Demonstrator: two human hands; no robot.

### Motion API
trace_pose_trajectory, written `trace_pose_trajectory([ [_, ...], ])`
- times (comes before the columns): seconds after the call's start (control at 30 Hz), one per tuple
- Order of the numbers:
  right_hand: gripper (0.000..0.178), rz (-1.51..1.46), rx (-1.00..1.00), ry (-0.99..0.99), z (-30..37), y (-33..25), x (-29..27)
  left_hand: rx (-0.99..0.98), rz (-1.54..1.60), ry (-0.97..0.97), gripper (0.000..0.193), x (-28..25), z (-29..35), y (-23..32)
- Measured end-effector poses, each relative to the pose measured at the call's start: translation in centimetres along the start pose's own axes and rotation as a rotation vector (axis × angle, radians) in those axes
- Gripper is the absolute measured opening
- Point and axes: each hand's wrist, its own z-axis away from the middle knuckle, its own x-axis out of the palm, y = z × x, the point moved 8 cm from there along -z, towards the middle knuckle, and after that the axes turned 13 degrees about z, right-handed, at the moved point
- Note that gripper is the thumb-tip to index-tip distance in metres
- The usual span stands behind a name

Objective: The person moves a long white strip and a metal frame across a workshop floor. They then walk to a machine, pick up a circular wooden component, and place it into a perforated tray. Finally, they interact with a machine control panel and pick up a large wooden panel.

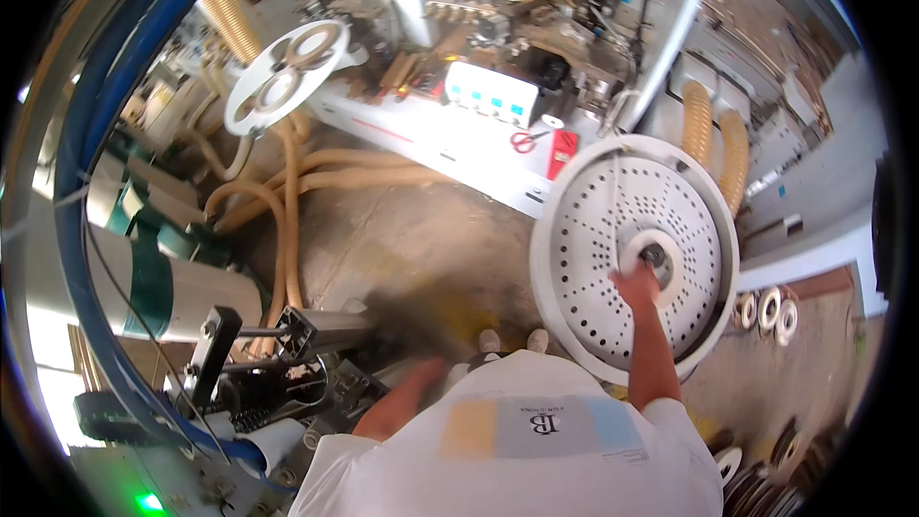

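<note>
A large white reel disc [595, 230] with rings of small holes stands upright on my right, set in a thick pale rim. At its centre is a white hub ring with a dark knob [653, 255] in the middle. My right hand [638, 284] is at this hub, its fingers closed at the knob and its thumb pointing left. My left hand [421, 380] hangs low beside my body, near the dark machine parts. Motion smears its fingers, so their pose is unclear.
Ahead runs a white machine bench [402, 134], bearing a white control box [491, 93], red scissors [523, 142] and a red packet [563, 153]. Tan hoses [287, 191] cross the floor. A smaller white reel [287, 77] stands far left. Coiled rolls [769, 308] lean at right.
</note>
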Motion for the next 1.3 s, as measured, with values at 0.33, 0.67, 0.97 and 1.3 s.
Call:
trace_pose_trajectory([
  [0.33,0.067,0.280,-0.213,-0.291,2.0,3.1,-1.5,0.091,-0.106,0.131,0.029,-5.0,-1.2,5.9],
  [0.67,0.048,0.266,-0.275,-0.149,1.8,1.9,-0.7,0.013,-0.029,0.018,0.030,-2.7,-2.0,4.5],
  [0.97,0.057,0.002,-0.029,0.006,1.6,-1.7,-3.6,-0.043,-0.077,-0.098,0.033,-0.8,0.7,0.7],
  [1.3,0.040,-0.560,0.115,0.321,4.4,6.7,-9.0,-0.020,0.006,-0.097,0.032,-2.2,-2.3,5.9],
])
